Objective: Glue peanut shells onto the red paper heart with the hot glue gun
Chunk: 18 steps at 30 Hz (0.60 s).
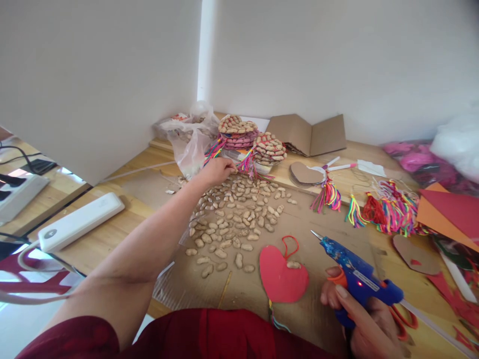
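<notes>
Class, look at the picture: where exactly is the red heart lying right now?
The red heart lies low in the head view, right of centre on the cardboard sheet, between the peanuts and the glue gun.

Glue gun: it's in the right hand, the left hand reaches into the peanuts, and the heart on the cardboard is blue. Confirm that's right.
Not quite: the head view shows a red heart, not a blue one. The rest holds: the right hand holds the glue gun, and the left hand reaches into the peanuts.

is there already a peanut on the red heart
Yes, one peanut lies on the upper right of the red heart, near its loop, while the right hand holds the glue gun beside it.
</notes>
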{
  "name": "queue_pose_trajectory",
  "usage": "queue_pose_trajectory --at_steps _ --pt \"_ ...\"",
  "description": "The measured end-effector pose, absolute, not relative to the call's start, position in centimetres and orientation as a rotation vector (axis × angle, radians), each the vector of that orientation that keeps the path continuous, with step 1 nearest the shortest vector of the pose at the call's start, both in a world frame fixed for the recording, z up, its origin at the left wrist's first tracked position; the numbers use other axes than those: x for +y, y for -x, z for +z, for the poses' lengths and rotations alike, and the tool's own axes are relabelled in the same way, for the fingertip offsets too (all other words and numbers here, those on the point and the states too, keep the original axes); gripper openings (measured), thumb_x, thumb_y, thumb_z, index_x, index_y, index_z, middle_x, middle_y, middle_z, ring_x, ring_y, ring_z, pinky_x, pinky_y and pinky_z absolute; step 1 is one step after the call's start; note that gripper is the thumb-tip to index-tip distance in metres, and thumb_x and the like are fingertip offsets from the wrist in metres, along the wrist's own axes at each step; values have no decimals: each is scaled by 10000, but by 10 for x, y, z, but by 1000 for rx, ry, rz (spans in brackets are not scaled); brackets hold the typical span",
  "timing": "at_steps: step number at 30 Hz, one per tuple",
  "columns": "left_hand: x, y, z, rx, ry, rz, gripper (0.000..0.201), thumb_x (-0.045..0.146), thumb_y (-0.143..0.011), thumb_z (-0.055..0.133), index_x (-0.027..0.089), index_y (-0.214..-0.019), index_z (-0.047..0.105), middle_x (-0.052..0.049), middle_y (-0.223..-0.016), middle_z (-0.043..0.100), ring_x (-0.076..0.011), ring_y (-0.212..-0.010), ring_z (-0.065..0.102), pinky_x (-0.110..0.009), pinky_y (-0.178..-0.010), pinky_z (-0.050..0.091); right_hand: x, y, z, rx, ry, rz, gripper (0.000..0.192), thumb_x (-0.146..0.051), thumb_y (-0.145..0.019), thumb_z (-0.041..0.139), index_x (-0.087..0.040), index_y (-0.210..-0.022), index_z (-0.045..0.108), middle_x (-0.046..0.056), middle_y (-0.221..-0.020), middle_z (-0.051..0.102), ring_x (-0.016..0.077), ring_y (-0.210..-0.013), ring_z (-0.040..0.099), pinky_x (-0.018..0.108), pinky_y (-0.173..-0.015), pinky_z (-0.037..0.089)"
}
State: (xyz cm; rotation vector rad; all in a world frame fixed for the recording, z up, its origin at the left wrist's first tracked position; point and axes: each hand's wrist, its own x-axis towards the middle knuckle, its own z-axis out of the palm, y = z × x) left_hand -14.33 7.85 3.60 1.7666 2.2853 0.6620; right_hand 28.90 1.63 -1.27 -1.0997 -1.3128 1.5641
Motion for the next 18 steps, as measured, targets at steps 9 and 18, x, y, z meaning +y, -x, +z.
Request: queue_pose_trajectory --at_steps 9,18 --pt "56 155 44 1977 -1570 805 309 420 -831 540 165 -885 705 -15 -867 746 -169 -823 661 -236 -758 515 16 -290 -9 -1320 1137 1557 292 -439 -842 755 -205 -989 661 18 -666 585 203 -670 590 320 -663 496" --pt "58 163 31 2193 -1695 506 285 337 -867 549 214 -983 778 -16 -975 780 -200 -905 693 -256 -816 500 15 -286 -5 -1314 1109 1554 298 -457 -864 730 -198 -993 659 17 -659 581 200 -646 584 332 -651 496"
